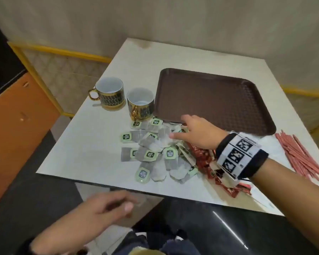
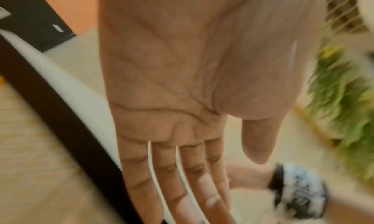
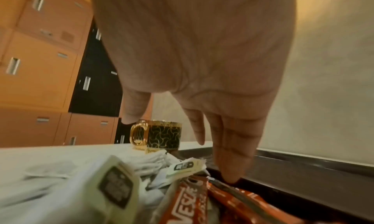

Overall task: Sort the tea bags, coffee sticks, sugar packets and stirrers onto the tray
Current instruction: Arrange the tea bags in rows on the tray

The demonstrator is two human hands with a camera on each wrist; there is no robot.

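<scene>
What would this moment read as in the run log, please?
tray bare | right hand open over tea bags | left hand open, off table

The left hand (image 2: 182, 86) hangs palm-out with straight, relaxed fingers (image 2: 174, 184) holding nothing, beside the white table edge (image 2: 66, 90), while farther off, blurred, the other arm's patterned wristband (image 2: 301, 189) shows near something green (image 2: 344, 99).

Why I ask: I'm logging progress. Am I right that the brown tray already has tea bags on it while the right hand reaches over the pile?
Not quite. The head view shows the tray bare; the tea bags lie on the table beside it. The right hand does reach over the pile.
</scene>
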